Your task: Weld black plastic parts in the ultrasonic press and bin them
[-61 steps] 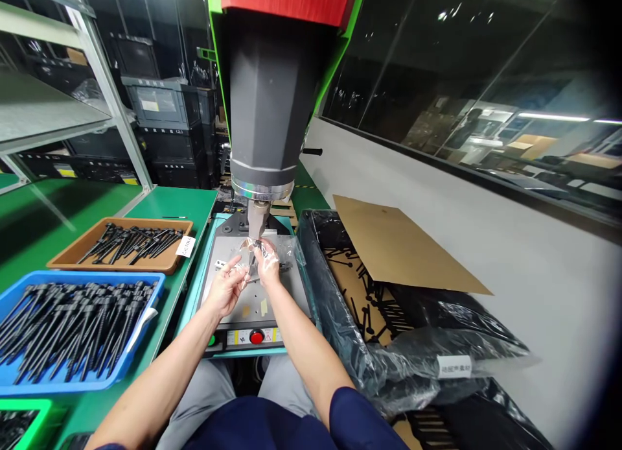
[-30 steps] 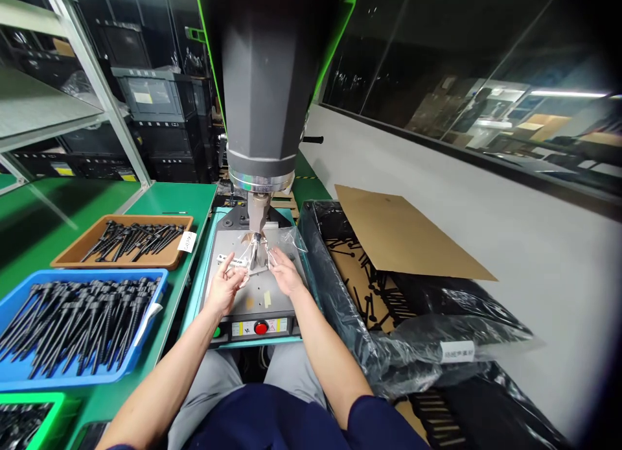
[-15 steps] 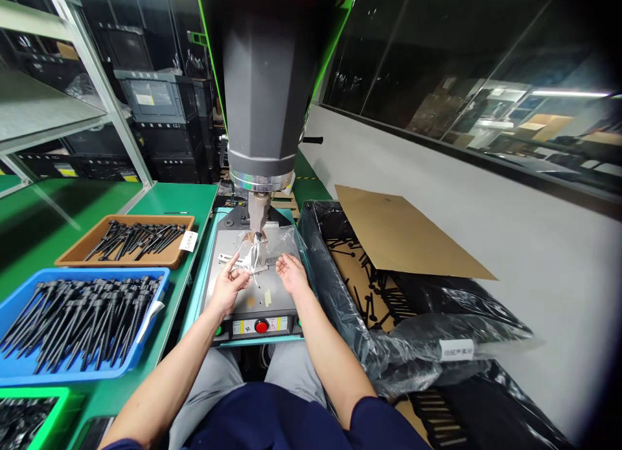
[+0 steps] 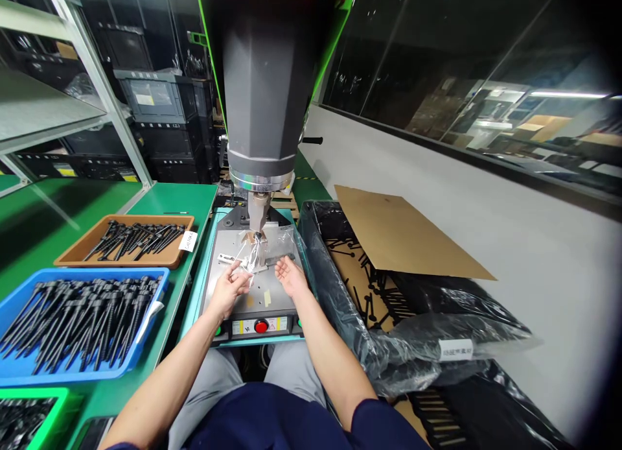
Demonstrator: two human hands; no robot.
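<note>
below the metal horn (image 4: 258,210), left fingers (image 4: 234,266) are half-curling by clear film (image 4: 254,257), hold unclear; right fingers (image 4: 284,264) are loosely cupping, empty.

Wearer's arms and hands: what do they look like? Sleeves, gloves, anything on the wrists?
Left hand and right hand are bare, no gloves. Forearms uncovered, no watch or band visible on either wrist. Right sleeve: short, plain navy. Left sleeve: only a navy sliver shows at the bottom edge. Rings: too small to tell.
</note>
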